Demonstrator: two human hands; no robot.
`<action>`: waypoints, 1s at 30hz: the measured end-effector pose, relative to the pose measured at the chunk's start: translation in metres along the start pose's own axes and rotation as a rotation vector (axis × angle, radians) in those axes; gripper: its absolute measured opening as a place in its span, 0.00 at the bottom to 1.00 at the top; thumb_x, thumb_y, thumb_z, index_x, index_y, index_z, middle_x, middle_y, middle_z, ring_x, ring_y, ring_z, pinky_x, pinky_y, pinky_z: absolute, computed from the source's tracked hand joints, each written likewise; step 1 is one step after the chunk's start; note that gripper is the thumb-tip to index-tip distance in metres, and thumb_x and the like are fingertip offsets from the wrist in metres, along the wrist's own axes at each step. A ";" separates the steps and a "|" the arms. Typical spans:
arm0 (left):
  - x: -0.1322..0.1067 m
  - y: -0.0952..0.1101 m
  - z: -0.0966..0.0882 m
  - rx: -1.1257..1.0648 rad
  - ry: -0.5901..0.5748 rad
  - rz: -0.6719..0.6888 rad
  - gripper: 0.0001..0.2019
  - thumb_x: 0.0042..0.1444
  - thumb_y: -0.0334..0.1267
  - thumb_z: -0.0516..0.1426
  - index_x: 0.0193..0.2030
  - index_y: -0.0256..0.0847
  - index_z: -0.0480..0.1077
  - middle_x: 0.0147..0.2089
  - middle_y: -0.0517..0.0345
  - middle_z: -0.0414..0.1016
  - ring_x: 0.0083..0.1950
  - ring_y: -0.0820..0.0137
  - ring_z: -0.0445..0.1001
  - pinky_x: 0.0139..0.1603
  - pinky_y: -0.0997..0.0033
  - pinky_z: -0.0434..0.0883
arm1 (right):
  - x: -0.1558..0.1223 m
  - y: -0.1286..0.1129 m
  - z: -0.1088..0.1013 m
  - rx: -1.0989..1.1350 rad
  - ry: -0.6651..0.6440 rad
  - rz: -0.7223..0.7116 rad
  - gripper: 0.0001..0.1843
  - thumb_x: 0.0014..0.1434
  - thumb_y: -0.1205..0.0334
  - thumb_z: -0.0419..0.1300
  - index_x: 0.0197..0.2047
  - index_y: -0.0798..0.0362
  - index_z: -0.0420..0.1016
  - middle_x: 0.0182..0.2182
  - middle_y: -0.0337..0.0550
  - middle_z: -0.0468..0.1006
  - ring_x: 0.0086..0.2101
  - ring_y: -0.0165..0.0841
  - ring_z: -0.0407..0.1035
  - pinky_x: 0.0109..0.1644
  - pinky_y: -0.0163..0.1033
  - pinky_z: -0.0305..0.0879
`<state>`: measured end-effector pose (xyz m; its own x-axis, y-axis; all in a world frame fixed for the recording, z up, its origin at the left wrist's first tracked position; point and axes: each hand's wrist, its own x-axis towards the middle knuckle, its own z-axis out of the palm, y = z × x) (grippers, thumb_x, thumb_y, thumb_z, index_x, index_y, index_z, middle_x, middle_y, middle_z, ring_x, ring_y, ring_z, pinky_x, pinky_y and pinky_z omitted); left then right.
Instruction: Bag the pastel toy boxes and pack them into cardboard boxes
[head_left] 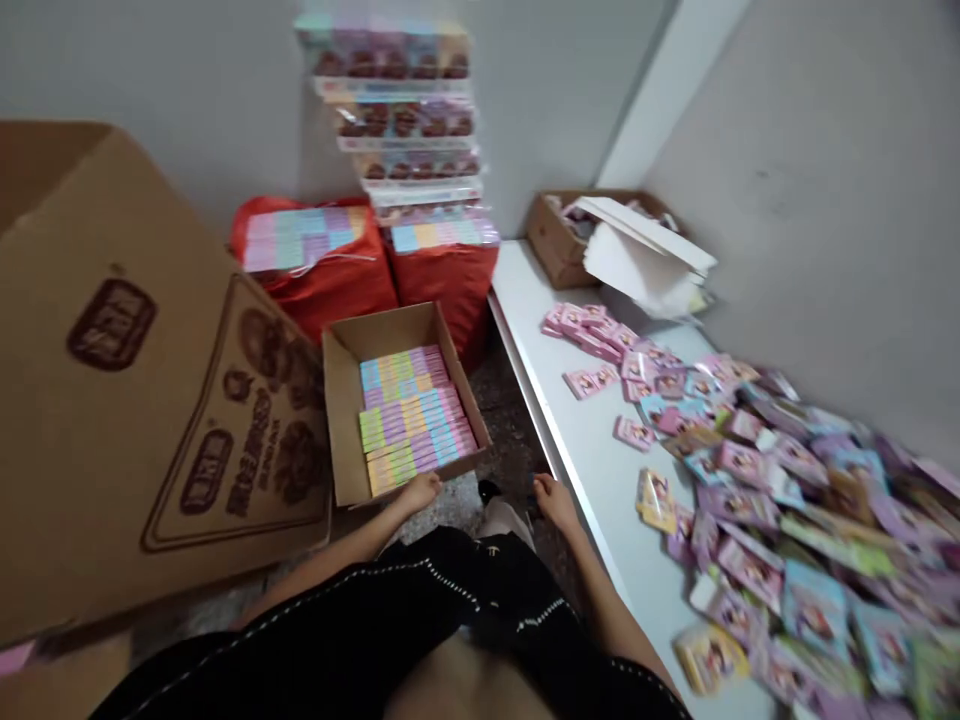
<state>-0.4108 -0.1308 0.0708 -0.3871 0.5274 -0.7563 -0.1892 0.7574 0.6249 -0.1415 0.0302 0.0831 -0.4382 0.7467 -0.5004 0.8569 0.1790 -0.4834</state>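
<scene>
My left hand point(418, 492) rests at the near edge of a small open cardboard box point(341, 400) on the floor, fingers curled against its rim. The box holds neat rows of pastel packets point(411, 418). My right hand point(553, 498) hangs loosely closed and empty between my knee and the edge of a white table point(570, 420). A large heap of pink and purple card packs point(765, 470) covers the table's right side.
A big brown printed carton point(135, 380) leans at left. Red bags point(322, 270) topped with pastel packets stand against the wall under a tall stack of display boxes point(405, 110). Another open carton with white sheets point(600, 235) sits at the table's far end.
</scene>
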 end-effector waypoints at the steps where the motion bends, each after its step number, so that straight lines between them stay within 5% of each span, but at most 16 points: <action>1: 0.001 0.007 0.001 0.057 -0.033 0.023 0.08 0.59 0.28 0.59 0.29 0.35 0.69 0.23 0.65 0.69 0.24 0.77 0.68 0.30 0.77 0.67 | -0.023 0.014 0.009 0.036 0.042 0.070 0.22 0.67 0.59 0.46 0.55 0.54 0.75 0.50 0.49 0.80 0.52 0.39 0.74 0.55 0.39 0.66; 8: -0.031 0.002 0.050 0.376 -0.268 0.025 0.06 0.54 0.27 0.57 0.28 0.38 0.66 0.22 0.60 0.72 0.23 0.72 0.72 0.29 0.76 0.67 | -0.193 0.071 0.104 0.237 0.150 0.407 0.17 0.62 0.62 0.50 0.44 0.52 0.80 0.42 0.48 0.83 0.46 0.40 0.77 0.50 0.38 0.68; 12: -0.050 -0.015 0.085 0.597 -0.391 0.044 0.08 0.56 0.30 0.58 0.26 0.38 0.65 0.21 0.59 0.72 0.22 0.72 0.71 0.28 0.77 0.65 | -0.259 0.091 0.143 0.317 0.216 0.610 0.14 0.61 0.66 0.53 0.30 0.50 0.79 0.36 0.48 0.83 0.44 0.42 0.78 0.47 0.40 0.68; 17: -0.058 -0.034 0.118 0.812 -0.446 0.090 0.10 0.58 0.32 0.59 0.27 0.39 0.65 0.21 0.61 0.70 0.23 0.72 0.70 0.26 0.77 0.61 | -0.300 0.117 0.162 0.390 0.198 0.762 0.11 0.64 0.59 0.61 0.31 0.54 0.76 0.33 0.44 0.80 0.40 0.35 0.76 0.50 0.43 0.70; 23: -0.065 -0.057 0.155 1.062 -0.476 0.155 0.08 0.63 0.33 0.57 0.31 0.36 0.68 0.25 0.65 0.69 0.26 0.75 0.69 0.32 0.75 0.66 | -0.313 0.158 0.158 0.470 0.181 0.783 0.16 0.67 0.51 0.58 0.37 0.57 0.75 0.36 0.41 0.78 0.40 0.33 0.74 0.50 0.44 0.70; 30: -0.092 -0.066 0.237 1.428 -0.575 0.329 0.10 0.66 0.40 0.57 0.37 0.34 0.71 0.34 0.60 0.73 0.36 0.72 0.74 0.40 0.69 0.74 | -0.361 0.187 0.156 0.622 0.359 0.886 0.16 0.65 0.53 0.60 0.32 0.56 0.76 0.33 0.40 0.78 0.37 0.34 0.73 0.45 0.39 0.69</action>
<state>-0.1484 -0.1379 0.0531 0.2061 0.5543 -0.8064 0.9344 0.1331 0.3303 0.1343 -0.3059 0.0614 0.4426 0.6101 -0.6571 0.4996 -0.7763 -0.3843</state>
